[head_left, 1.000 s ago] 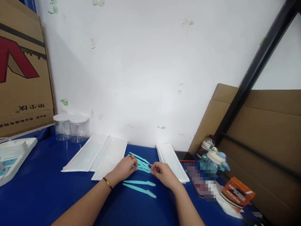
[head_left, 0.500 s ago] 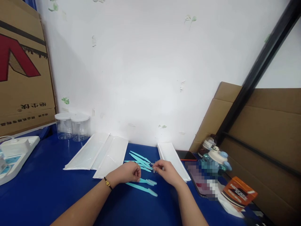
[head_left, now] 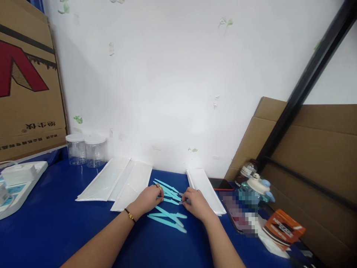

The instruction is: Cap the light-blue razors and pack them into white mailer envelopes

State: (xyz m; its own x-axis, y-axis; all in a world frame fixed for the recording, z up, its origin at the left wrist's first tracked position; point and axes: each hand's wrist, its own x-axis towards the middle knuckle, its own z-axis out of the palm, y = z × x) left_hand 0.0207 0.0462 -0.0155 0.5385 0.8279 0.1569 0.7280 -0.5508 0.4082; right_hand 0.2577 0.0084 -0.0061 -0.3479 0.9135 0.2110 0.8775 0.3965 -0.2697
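Several turquoise eyebrow razors (head_left: pixel 166 185) with pale, see-through blade ends lie in a loose pile on the blue table. Nearer to me, a separate group of razors (head_left: pixel 167 222) lies crossed over one another. My left hand (head_left: pixel 147 201) is at the handle ends of the pile, fingers closed around a razor handle, its tip partly hidden. Across from it, my right hand (head_left: pixel 196 203) pinches at the pale blade end of a razor; its fingers cover much of that end. Whether both hands hold the same razor is hard to see.
White padded sleeves (head_left: pixel 131 186) lie left of the razors, and another stack (head_left: pixel 208 191) lies on the right. Two clear lidded jars (head_left: pixel 95 152) stand back left, near a power strip (head_left: pixel 25 186). Phones, a bottle (head_left: pixel 253 190) and an orange packet (head_left: pixel 283 229) are at right.
My left hand has moved away from me, from the near group up to the pile. One more razor now lies across the near group. My right hand has shifted only slightly.
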